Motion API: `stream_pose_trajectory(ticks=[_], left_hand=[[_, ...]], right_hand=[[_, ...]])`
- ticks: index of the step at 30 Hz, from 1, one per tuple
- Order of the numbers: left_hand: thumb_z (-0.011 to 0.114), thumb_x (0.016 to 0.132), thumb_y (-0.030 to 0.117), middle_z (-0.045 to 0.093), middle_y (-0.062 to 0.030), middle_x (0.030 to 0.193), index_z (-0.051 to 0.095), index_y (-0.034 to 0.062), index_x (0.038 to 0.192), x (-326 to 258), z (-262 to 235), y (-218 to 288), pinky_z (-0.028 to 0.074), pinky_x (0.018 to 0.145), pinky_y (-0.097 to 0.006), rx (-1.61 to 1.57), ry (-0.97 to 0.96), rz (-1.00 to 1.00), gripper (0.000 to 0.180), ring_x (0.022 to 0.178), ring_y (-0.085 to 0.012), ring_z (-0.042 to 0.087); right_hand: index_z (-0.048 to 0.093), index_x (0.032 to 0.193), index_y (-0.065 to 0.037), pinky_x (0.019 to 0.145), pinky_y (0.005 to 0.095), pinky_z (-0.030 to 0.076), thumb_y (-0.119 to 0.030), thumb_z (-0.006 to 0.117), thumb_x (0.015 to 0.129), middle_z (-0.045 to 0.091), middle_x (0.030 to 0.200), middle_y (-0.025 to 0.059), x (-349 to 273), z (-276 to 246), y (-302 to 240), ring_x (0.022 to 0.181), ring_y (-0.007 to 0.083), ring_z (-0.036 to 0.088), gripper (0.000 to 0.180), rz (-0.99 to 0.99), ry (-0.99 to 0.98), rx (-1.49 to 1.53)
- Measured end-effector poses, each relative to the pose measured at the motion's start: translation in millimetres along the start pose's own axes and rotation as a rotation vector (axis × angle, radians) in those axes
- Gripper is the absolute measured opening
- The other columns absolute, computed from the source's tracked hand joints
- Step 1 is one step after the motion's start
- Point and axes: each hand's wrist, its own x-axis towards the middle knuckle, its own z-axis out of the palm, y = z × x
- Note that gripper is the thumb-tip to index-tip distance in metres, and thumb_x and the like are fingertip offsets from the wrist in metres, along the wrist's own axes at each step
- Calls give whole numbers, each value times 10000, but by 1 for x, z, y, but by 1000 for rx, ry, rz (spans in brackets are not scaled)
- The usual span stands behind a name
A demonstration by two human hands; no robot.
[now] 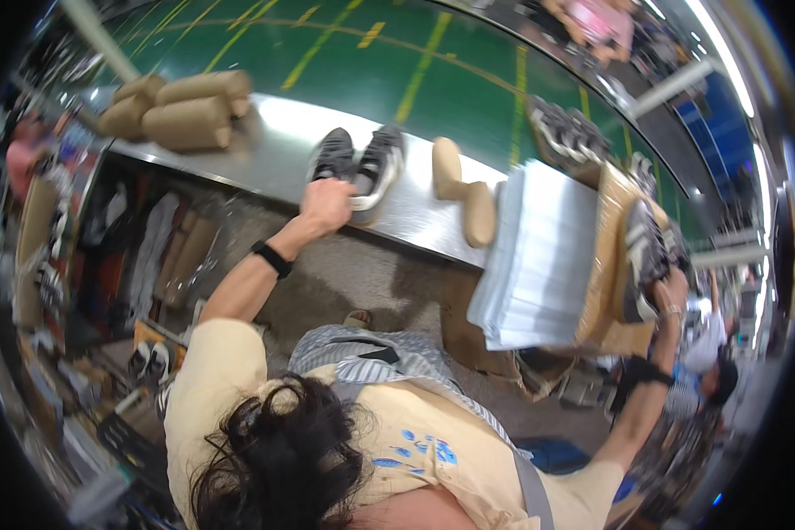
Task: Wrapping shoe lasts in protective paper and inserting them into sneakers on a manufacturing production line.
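Note:
My left hand (327, 205) is closed on the heel of a dark grey sneaker (334, 157), which stands toe-away on the steel bench. Beside it on the right is a matching sneaker (380, 166) with a white sole, close to my fingers. Far out to the right, my right hand (671, 290) grips a dark sneaker with pale stripes (642, 256) at its heel end. Another shoe is partly visible behind that one, and whether my fingers hold it too is unclear. Two tan shoe-shaped inserts (449, 166) lie on the bench between my hands.
A stack of white sheets (543, 256) leans against a brown carton (602, 231) at the right. More sneakers (567, 131) stand behind it. Rolled brown paper forms (185, 122) are piled at the bench's left end. A green conveyor (477, 62) with yellow lines runs beyond. Other people are nearby.

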Motion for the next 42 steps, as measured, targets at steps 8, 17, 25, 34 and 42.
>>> stream_pose_trajectory(ticks=[8,17,25,34,42], left_hand=[[576,645,29,649,-166,730,701,93,824,44,-39,-42,500,628,-422,-3,233,174,227,722,-329,647],[573,647,36,660,-170,763,717,116,886,186,-76,-113,509,653,-417,-7,342,72,290,733,-332,651],[611,730,70,653,-169,979,623,67,997,279,-98,-220,457,840,-447,63,291,-26,268,980,-326,612],[666,756,85,563,-183,1189,504,13,1245,72,-187,-412,389,989,-367,-380,414,-212,520,1146,-315,526],[694,744,131,484,-152,1308,465,19,1285,25,-196,-449,326,1045,-384,-307,405,-150,598,1240,-282,443]], right_hand=[[654,943,-21,779,415,444,-166,690,604,632,890,231,26,-57,-221,867,406,585,371,-324,146,185],[495,1034,-90,779,434,461,-163,736,549,648,832,208,144,49,-470,850,395,625,547,-437,-29,446],[422,1153,-36,806,458,471,-196,690,752,655,898,231,236,251,-635,886,424,621,509,-575,-142,621],[553,1072,-64,757,389,492,70,633,674,619,915,144,203,224,-625,844,343,603,428,-982,140,491],[505,1117,-51,597,288,492,7,687,693,557,960,82,18,151,-744,680,186,574,465,-640,-567,1274]])
